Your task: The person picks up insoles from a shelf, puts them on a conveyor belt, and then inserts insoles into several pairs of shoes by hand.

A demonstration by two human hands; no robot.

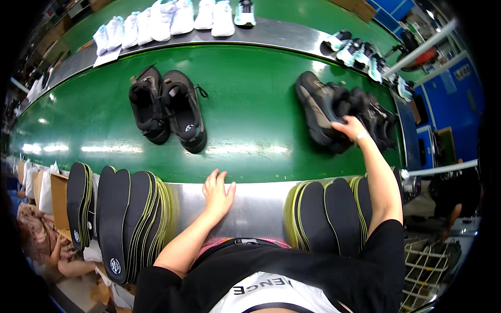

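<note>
My right hand reaches to the right side of the green surface, its fingers gripping the heel end of a dark grey-brown shoe, which is tilted on its side. Just beyond it, more dark shoes stand close together, partly hidden and blurred. My left hand hovers at the near edge of the green surface with fingers spread, holding nothing. Farther left, a pair of dark shoes, a left one and a right one, stands upright with openings facing up; a lace loop sticks out from the right one.
Black insoles with yellow-green edges are stacked at my left and right on the metal ledge. Across the green belt, a metal shelf carries white shoes and black-and-mint shoes. Another person sits at far left.
</note>
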